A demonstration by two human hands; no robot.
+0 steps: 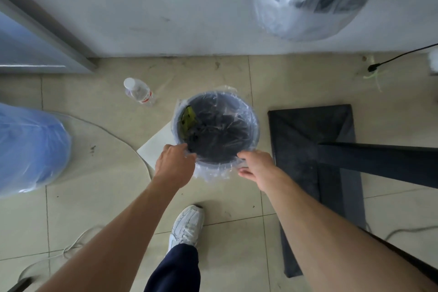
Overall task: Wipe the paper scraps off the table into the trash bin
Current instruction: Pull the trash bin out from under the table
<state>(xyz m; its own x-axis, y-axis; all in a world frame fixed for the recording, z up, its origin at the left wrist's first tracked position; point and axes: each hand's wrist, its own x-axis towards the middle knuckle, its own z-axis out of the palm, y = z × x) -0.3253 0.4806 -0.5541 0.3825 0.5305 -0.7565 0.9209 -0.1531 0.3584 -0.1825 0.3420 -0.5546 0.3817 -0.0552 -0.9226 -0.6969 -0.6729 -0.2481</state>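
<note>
We look down on the round grey plastic trash bin point(246, 111), lined with a clear bag, standing on the beige tiled floor point(99, 197). Our left hand point(174, 165) pinches the bag at the bin's near rim, and our right hand point(257, 167) closes its grip on the rim beside it. A clear plastic water bottle point(139, 91) lies beyond to the left; a black flat stand base point(308, 130) sits close on the right. Open floor lies nearest us.
</note>
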